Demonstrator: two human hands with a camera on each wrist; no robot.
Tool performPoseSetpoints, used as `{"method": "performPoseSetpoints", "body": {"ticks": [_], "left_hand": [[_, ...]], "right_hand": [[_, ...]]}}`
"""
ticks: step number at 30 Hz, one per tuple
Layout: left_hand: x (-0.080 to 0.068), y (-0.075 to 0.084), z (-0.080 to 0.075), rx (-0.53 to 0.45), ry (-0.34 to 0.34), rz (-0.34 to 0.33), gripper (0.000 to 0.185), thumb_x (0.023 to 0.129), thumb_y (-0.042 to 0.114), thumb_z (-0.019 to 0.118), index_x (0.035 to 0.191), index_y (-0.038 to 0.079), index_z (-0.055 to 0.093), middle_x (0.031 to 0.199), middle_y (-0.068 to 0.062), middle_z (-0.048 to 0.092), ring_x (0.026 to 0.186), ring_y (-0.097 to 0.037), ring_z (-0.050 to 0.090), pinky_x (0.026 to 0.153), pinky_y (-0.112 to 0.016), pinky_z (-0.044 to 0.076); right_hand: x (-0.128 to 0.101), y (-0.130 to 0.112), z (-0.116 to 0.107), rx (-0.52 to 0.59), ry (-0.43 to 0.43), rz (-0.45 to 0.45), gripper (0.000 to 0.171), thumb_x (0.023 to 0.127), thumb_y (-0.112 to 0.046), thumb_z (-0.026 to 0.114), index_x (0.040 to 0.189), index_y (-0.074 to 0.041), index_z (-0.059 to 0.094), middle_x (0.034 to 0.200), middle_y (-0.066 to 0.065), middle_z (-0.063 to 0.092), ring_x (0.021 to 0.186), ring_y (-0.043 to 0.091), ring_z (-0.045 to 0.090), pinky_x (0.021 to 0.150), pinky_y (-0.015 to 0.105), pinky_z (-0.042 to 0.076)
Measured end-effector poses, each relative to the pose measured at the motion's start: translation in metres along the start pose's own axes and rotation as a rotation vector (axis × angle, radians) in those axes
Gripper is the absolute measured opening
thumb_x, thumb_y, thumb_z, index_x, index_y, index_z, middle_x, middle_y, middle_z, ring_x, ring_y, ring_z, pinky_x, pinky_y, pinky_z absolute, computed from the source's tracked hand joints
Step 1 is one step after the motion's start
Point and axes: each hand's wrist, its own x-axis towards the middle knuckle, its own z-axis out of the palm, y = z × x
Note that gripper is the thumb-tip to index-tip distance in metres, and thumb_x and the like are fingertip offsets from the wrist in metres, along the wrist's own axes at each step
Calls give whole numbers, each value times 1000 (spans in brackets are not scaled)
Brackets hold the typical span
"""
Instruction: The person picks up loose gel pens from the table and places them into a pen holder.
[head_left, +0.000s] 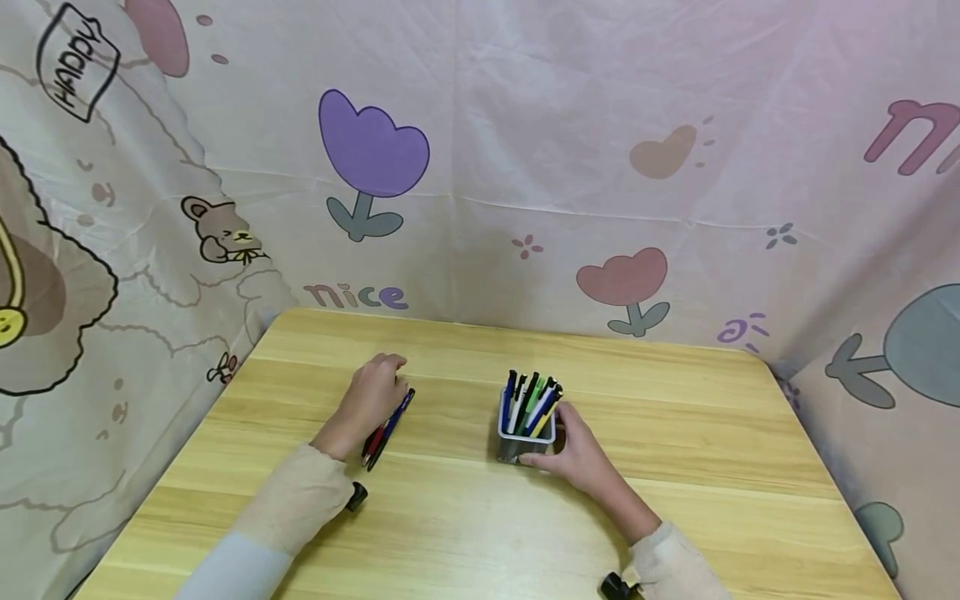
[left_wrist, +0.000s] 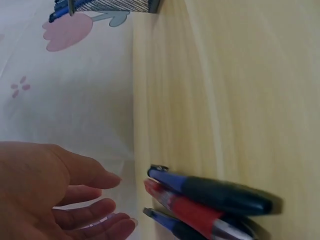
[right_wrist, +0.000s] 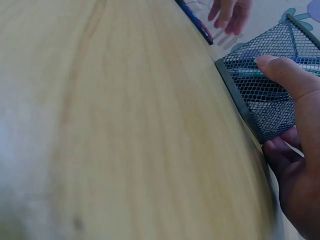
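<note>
A black mesh pen holder [head_left: 517,451] stands upright on the table, packed with several pens [head_left: 531,404] in blue, white, green and yellow. My right hand [head_left: 579,454] grips it from the right; in the right wrist view the thumb [right_wrist: 287,75] presses against the mesh, other fingers at a lower edge. To the left, a small bundle of loose pens lies side by side, among them a red pen [left_wrist: 197,212] and a blue-and-black pen [left_wrist: 225,194]. My left hand [head_left: 369,393] hovers beside and partly over them, fingers loosely bent, nothing held and apart from the pens.
The wooden table [head_left: 465,533] ends at a patterned cloth wall [head_left: 495,275] along its back edge. More of the same cloth hangs on the left and right sides. A small black device [head_left: 357,497] sits at the left wrist, another black device [head_left: 617,586] at the right.
</note>
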Motion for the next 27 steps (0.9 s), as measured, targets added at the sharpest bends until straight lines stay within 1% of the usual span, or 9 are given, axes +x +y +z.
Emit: {"method": "performPoseSetpoints", "body": {"ticks": [3, 6, 10, 13, 18, 21, 23, 25, 27], "left_hand": [[0, -4, 1, 14, -30, -24, 44, 90, 1, 71, 132, -9, 63, 125, -30, 67, 101, -35, 69, 86, -48, 62], [1, -8, 1, 34, -55, -35, 46, 88, 0, 69, 132, -10, 62, 125, -32, 66, 100, -37, 69, 86, -49, 62], [2, -12, 4, 60, -82, -49, 45, 88, -1, 69, 131, -10, 63, 122, -32, 66, 100, -39, 69, 86, -51, 61], [3, -15, 4, 65, -106, -69, 44, 88, -1, 68, 130, -10, 63, 120, -32, 67, 97, -40, 69, 83, -50, 61], [4, -18, 5, 69, -126, -78, 42, 87, 0, 69, 127, -11, 63, 111, -31, 69, 86, -34, 67, 75, -46, 61], [4, -19, 6, 61, -128, -76, 32, 88, 0, 70, 117, -11, 66, 98, -25, 69, 77, -29, 62, 65, -40, 57], [5, -19, 6, 46, -133, -79, 17, 88, -1, 68, 103, -8, 68, 88, -20, 66, 70, -26, 58, 58, -35, 53], [5, -18, 5, 37, -143, -93, 2, 88, -2, 67, 88, -4, 66, 78, -15, 62, 64, -24, 55, 52, -30, 49], [5, -17, 5, 26, -159, -112, 12, 88, -2, 65, 77, 1, 61, 72, -11, 58, 59, -22, 55, 48, -28, 47]], "right_hand": [[0, 0, 0, 3, -4, -6, 80, 69, -38, 98, 130, -13, 53, 108, 5, 61, 91, 16, 59, 77, 25, 55], [0, 2, -1, 8, -11, -7, 79, 70, -38, 97, 129, -13, 52, 107, 5, 60, 89, 16, 58, 74, 25, 55], [1, 1, -3, 25, -21, -3, 78, 70, -37, 97, 129, -13, 52, 108, 6, 60, 89, 17, 58, 73, 25, 56], [2, 1, -3, 40, -27, -1, 79, 70, -35, 98, 130, -13, 52, 110, 7, 60, 90, 18, 59, 73, 25, 57], [3, 2, -3, 44, -29, 0, 80, 70, -34, 98, 131, -12, 51, 110, 8, 60, 90, 18, 60, 73, 25, 58], [3, 2, -3, 32, -23, -3, 79, 70, -36, 97, 130, -13, 51, 108, 7, 60, 90, 18, 59, 73, 26, 57], [3, 1, -3, 25, -20, -4, 79, 69, -37, 97, 129, -13, 51, 108, 7, 61, 90, 18, 59, 73, 26, 57], [3, 1, -2, 27, -21, -5, 79, 69, -37, 98, 129, -13, 52, 108, 6, 61, 90, 18, 60, 73, 26, 57], [3, 1, -2, 28, -23, -4, 79, 69, -36, 98, 129, -13, 52, 108, 6, 61, 90, 17, 59, 73, 26, 57]]}}
